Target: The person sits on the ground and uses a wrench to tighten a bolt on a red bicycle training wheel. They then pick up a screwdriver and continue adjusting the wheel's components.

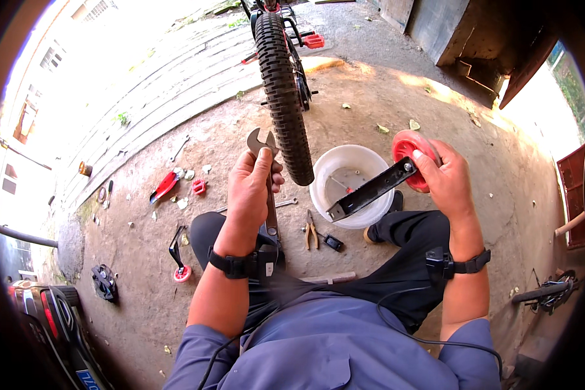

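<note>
"Closed, both hands?"

"Yes, two hands, two holds. The left hand [248, 179] has its fingers wrapped round one wrench [270, 203], thumb up near its head. The right hand [450, 179] pinches one red wheel [403, 143], thumb on the near face, fingers mostly hidden."

"Anything fixed to that wheel?"

"One black bracket [370, 193], slanting down and left over one white bucket [321, 179]. I can't tell whether it touches the rim."

"What's on the ground [136, 240] close in?"

"One pair of pliers [311, 235], with one small black gadget [333, 243] just beside it. Off to the left lies a second red wheel [182, 273] on its own bracket [175, 248], making two of those altogether. One long spanner [286, 203] is beyond the pliers."

"Farther out?"

"One loose red pedal [199, 187], then a smaller spanner [179, 149], so two spanners. Ahead stands one knobbly bike tyre [283, 97]; past it, another red pedal [314, 41] sticks out, two pedals in all."
</note>
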Demonstrator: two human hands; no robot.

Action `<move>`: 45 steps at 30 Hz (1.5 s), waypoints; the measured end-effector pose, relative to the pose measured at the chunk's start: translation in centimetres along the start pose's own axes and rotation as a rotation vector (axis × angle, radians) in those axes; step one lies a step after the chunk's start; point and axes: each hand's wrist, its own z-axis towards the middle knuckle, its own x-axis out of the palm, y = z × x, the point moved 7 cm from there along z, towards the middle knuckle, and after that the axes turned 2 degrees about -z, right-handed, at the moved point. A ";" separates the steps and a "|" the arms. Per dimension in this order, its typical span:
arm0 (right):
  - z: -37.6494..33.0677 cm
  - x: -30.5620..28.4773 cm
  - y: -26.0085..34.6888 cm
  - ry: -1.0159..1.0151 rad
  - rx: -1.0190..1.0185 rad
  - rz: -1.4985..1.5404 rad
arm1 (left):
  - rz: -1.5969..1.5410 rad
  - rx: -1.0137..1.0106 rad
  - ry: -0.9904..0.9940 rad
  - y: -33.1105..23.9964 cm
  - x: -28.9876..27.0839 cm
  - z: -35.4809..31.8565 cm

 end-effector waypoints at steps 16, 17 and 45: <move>0.3 0.4 -0.4 -0.018 -0.008 0.056 | -0.156 0.056 0.127 -2.6 2.2 -4.7; 0.2 0.3 -0.5 -0.022 -0.002 0.043 | -0.170 0.131 0.098 -4.4 2.4 -5.6; 0.1 1.1 -1.1 0.042 0.008 0.056 | -0.035 -0.034 0.195 -2.9 3.0 -7.6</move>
